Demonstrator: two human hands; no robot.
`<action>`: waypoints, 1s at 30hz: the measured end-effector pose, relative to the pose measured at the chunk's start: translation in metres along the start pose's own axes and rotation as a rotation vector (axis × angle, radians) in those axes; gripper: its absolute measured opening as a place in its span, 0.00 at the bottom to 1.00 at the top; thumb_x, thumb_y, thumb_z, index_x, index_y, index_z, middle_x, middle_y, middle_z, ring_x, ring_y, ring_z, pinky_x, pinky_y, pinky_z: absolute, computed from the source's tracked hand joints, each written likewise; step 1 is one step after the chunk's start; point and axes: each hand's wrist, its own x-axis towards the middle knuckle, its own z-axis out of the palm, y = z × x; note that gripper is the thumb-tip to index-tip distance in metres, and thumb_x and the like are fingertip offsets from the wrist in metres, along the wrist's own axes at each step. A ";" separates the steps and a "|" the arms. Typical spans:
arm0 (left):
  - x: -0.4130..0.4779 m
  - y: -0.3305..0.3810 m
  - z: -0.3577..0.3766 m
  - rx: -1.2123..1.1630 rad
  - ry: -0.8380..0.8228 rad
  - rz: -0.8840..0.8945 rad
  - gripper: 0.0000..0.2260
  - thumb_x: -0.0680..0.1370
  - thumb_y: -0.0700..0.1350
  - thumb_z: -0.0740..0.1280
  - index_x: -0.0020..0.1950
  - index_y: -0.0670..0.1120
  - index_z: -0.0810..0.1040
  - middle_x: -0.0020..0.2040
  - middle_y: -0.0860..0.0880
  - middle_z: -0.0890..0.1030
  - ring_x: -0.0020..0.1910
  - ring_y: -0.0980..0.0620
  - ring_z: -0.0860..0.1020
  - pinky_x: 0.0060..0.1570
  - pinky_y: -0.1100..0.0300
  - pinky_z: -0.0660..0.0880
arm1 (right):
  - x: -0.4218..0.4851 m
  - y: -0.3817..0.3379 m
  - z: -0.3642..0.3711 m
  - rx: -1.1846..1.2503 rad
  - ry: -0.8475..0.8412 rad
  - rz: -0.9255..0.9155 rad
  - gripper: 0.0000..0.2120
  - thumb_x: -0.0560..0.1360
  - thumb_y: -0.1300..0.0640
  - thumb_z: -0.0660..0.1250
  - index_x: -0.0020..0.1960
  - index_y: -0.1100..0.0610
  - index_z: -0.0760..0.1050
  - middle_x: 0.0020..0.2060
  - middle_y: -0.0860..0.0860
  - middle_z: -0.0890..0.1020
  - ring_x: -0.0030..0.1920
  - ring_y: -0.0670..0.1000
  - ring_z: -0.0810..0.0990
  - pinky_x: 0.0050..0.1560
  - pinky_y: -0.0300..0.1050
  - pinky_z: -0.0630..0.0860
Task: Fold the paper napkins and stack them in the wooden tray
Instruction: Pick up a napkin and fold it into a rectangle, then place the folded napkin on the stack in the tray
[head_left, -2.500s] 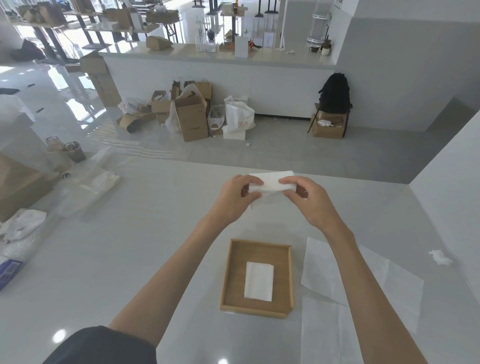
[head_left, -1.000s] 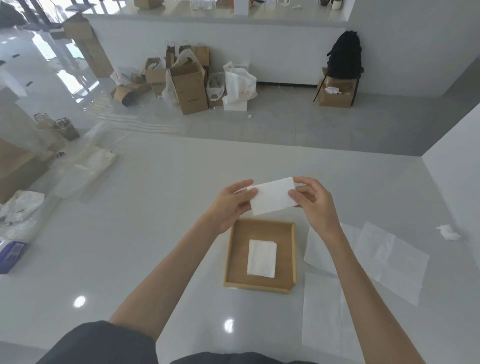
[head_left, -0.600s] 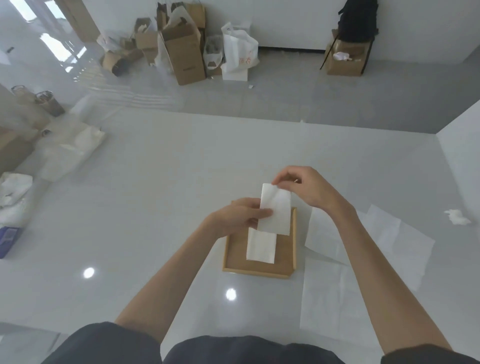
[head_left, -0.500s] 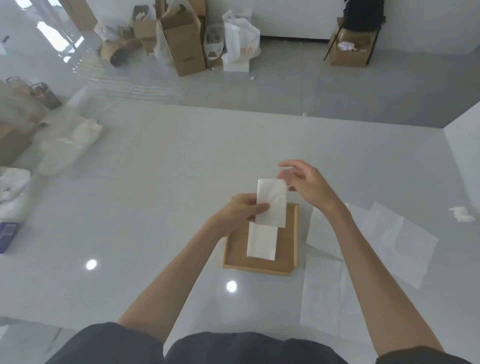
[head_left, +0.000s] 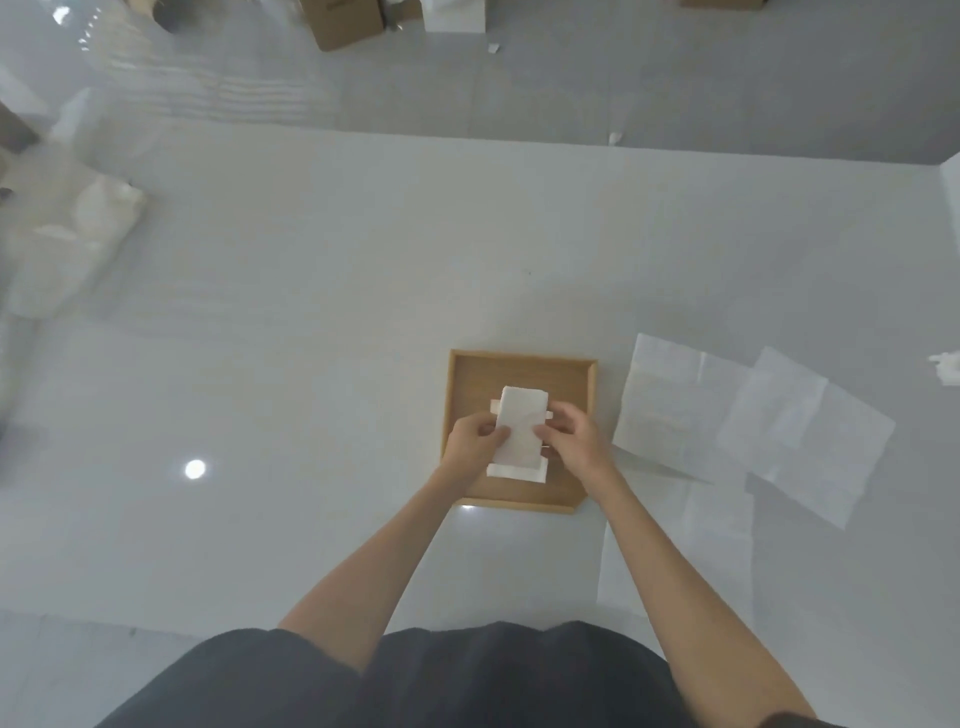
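Note:
A square wooden tray (head_left: 571, 379) lies on the white table in front of me. A folded white napkin (head_left: 523, 421) is held low over the tray's middle, lengthwise away from me. My left hand (head_left: 470, 447) pinches its left edge and my right hand (head_left: 571, 441) pinches its right edge. Beneath it lies another folded napkin (head_left: 514, 472), whose edges show at the sides and near end. Three unfolded napkins lie flat right of the tray: one (head_left: 670, 405) next to it, one (head_left: 805, 436) farther right, one (head_left: 680, 551) nearer me.
A crumpled paper scrap (head_left: 945, 364) lies at the right edge of the table (head_left: 311, 338). Clear plastic bags with white contents (head_left: 78, 228) lie at the far left. Cardboard boxes (head_left: 343, 21) stand on the floor beyond the table's far edge.
Both hands turned the folded napkin lengthwise and lowered it from chest height down into the tray, over the napkin lying there. My view tilted further down.

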 end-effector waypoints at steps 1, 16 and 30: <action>0.004 -0.005 0.004 0.054 0.022 -0.023 0.07 0.80 0.40 0.66 0.55 0.41 0.81 0.45 0.48 0.81 0.46 0.47 0.79 0.44 0.55 0.78 | 0.004 0.005 0.003 -0.046 0.036 -0.018 0.18 0.78 0.66 0.70 0.66 0.59 0.75 0.52 0.59 0.83 0.49 0.53 0.83 0.42 0.42 0.83; 0.014 -0.006 0.027 0.655 0.162 -0.009 0.13 0.84 0.48 0.57 0.49 0.40 0.75 0.48 0.43 0.81 0.45 0.41 0.79 0.38 0.53 0.70 | 0.013 0.035 0.014 -0.452 0.116 -0.177 0.25 0.79 0.64 0.69 0.73 0.55 0.67 0.49 0.52 0.81 0.49 0.54 0.81 0.54 0.54 0.79; 0.005 -0.034 0.022 0.828 0.025 0.402 0.29 0.80 0.40 0.62 0.80 0.45 0.56 0.79 0.42 0.58 0.74 0.41 0.62 0.68 0.49 0.68 | -0.009 0.055 0.024 -1.036 0.160 -0.323 0.33 0.82 0.45 0.62 0.83 0.49 0.53 0.71 0.59 0.67 0.62 0.61 0.72 0.64 0.54 0.72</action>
